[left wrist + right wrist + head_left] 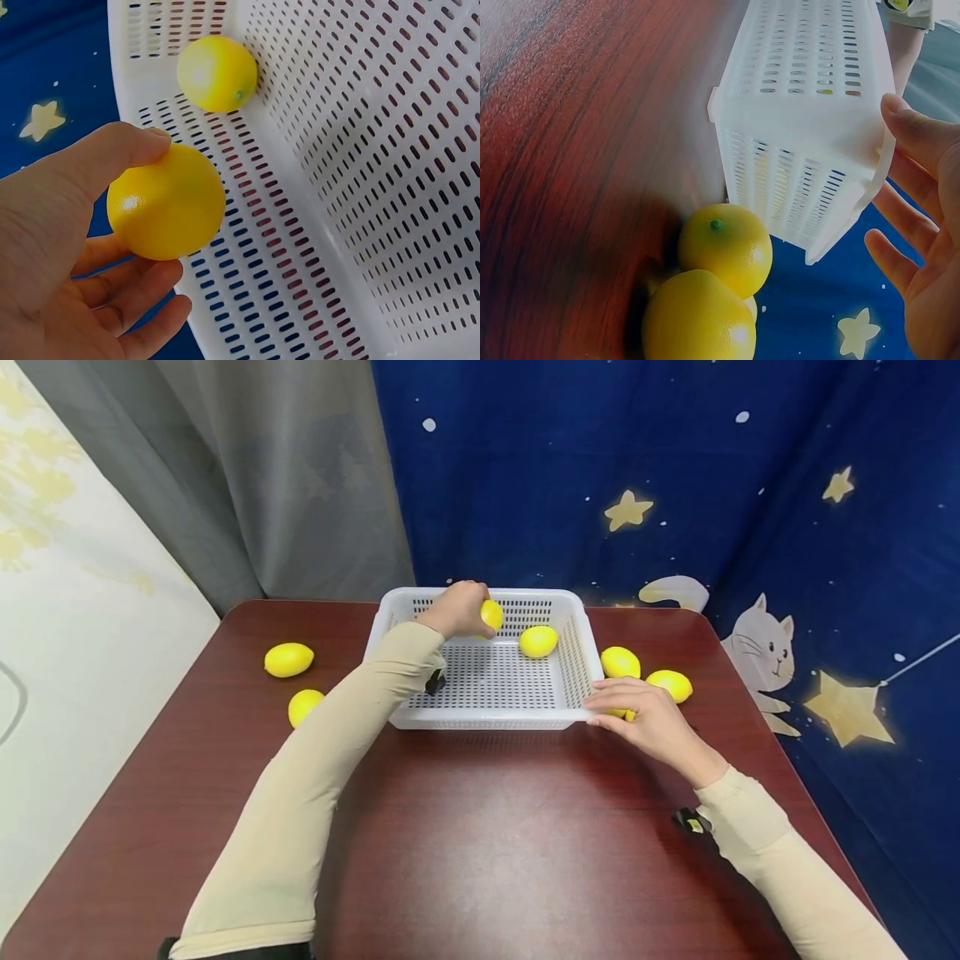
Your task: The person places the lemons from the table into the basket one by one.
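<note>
My left hand [459,607] reaches over the far side of a white perforated basket [487,720] and grips a yellow lemon [492,614]. In the left wrist view the thumb and fingers [52,247] curl round that lemon [166,201] just above the basket floor [360,187]. A second lemon [538,641] lies inside against the far wall [216,73]. My right hand [645,714] rests with straight fingers on the basket's near right corner. In the right wrist view the right hand [934,277] is open beside the rim [810,161].
Two lemons [620,661] [670,684] lie on the dark red table [487,843] just right of the basket, also seen close up [725,247] [697,319]. Two more lemons [288,659] [303,705] lie to its left. A blue star curtain hangs behind.
</note>
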A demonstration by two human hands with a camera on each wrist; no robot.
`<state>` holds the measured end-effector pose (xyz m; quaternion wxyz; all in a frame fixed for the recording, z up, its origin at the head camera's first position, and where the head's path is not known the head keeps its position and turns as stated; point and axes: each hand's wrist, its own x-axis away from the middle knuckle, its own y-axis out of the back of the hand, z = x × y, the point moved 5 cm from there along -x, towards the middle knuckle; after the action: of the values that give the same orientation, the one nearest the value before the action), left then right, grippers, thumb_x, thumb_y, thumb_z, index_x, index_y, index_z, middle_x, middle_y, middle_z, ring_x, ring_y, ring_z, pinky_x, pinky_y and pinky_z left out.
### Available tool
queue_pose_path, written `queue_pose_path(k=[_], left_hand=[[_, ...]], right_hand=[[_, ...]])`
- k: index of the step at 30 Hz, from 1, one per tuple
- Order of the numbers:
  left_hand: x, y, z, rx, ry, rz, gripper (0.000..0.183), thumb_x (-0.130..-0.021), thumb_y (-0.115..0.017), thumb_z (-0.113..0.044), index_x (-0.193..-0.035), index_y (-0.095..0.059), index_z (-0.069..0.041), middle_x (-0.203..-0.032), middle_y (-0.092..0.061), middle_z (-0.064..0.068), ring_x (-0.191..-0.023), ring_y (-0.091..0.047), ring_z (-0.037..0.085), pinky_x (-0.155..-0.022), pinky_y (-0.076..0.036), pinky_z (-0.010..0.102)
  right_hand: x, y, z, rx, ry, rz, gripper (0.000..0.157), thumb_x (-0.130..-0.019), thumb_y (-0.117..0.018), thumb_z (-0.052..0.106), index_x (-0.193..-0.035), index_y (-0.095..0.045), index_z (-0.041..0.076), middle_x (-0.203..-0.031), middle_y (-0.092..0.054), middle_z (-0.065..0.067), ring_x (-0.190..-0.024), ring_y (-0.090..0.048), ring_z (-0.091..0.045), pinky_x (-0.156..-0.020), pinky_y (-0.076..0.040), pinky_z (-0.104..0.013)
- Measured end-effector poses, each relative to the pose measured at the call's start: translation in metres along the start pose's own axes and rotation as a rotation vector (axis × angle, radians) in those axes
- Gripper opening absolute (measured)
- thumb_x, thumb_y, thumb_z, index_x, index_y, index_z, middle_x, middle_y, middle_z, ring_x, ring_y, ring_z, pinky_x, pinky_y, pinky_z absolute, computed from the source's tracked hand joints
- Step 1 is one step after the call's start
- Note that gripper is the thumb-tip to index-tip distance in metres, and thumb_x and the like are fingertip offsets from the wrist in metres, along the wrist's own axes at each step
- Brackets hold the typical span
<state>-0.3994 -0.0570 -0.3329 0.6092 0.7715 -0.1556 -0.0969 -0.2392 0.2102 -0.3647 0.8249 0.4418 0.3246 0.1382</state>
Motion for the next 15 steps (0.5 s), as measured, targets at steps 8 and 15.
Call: queue_pose_path(k=[8,15], left_hand=[[-0.004,-0.015,-0.002,0.065,0.039,0.069,0.051,-0.079,-0.081,-0.029,-0.119,-0.061,-0.005,-0.108,-0.065,0.007,-0.093,-0.056,0.020,-0.088,-0.050,0.032],[-0.007,-0.025,0.001,0.100,0.082,0.100,0.051,-0.079,-0.082,-0.028,-0.120,-0.061,-0.006,-0.107,-0.065,0.006,-0.092,-0.057,0.019,-0.088,-0.050,0.032]], right_hand=[[0.000,0.000,0.001,-0.004,0.000,0.001,0.035,-0.072,-0.087,0.023,-0.106,-0.079,0.018,-0.107,-0.078,0.003,-0.114,-0.067,-0.020,-0.100,-0.051,-0.045],[0.000,0.000,0.000,-0.014,-0.013,0.007,0.036,-0.073,-0.087,0.022,-0.108,-0.079,0.017,-0.108,-0.077,0.002,-0.116,-0.067,-0.021,-0.100,-0.051,-0.046]])
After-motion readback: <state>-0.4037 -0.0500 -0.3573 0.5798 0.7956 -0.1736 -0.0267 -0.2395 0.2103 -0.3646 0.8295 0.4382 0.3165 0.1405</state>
